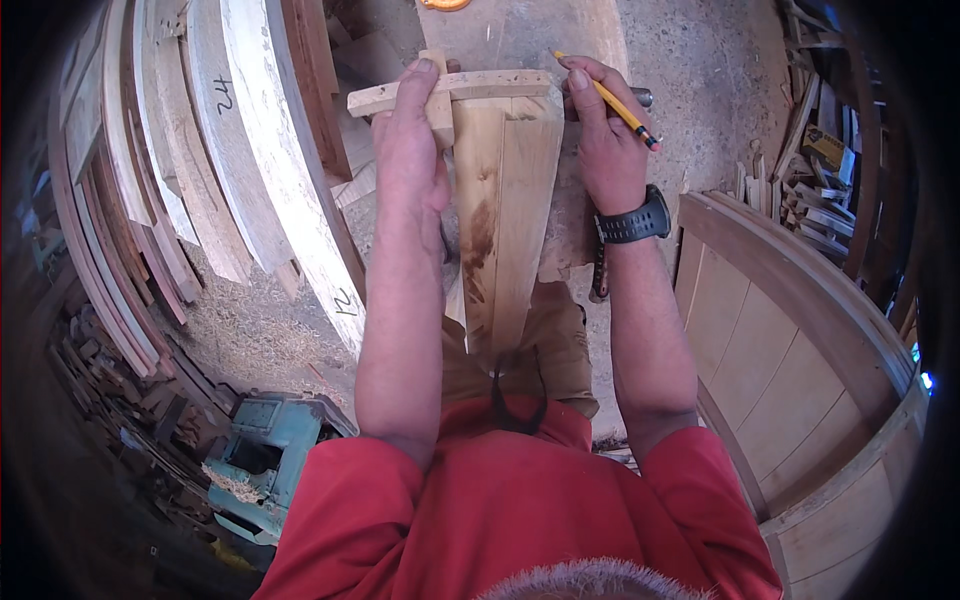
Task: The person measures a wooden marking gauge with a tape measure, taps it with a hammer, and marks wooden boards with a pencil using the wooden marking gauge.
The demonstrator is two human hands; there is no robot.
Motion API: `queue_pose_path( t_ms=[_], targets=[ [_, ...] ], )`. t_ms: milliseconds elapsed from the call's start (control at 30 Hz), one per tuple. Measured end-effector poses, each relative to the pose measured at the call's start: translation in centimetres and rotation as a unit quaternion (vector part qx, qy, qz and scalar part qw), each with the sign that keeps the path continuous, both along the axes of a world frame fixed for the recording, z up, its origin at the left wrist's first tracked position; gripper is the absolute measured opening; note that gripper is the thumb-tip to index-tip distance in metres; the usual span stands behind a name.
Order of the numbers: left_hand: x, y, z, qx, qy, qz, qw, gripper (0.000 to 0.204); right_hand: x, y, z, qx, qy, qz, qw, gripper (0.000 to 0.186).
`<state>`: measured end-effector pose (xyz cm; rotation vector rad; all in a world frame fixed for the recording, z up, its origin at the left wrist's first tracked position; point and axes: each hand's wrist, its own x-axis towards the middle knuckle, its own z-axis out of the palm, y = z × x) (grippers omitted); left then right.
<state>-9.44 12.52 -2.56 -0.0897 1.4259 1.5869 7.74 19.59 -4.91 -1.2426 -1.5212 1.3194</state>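
My left hand (pixel 410 135) grips a wooden T-shaped piece, its thumb along the short block (pixel 439 112). The piece's pale crossbar (pixel 500 86) lies across the far end of a thick wooden board (pixel 520 190). Dark stains mark the board's face, and it runs back toward my lap. Just right of that far end, my right hand (pixel 612 140) is closed on a yellow pencil (pixel 622 108), one end pointing up and left past the fingers. Partly hidden beneath this hand is a dark metal cylinder (pixel 643 97); its kind is unclear.
Long curved planks (pixel 265 130) stand at the left, above wood shavings (pixel 255 325). A green machine (pixel 265 455) is at lower left. Panelled wooden frames (pixel 770 340) lean at the right, below stacked offcuts (pixel 815 205). A dark handle (pixel 599 275) lies beside my right wrist.
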Motion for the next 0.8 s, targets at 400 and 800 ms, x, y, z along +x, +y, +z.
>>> queue_pose_path(
  t_ms=[400, 800],
  targets=[
    [-0.8, 0.2, 0.7, -0.047, -0.074, -0.036, 0.996, 0.042, -0.3, -0.8, -0.1, 0.162, -0.047, 0.046, 0.985, 0.018],
    [-0.5, -1.2, 0.7, -0.051, -0.079, -0.033, 0.995, 0.050, -0.6, -2.3, 0.6, 0.172, -0.099, 0.064, 0.978, 0.020]
  ],
)
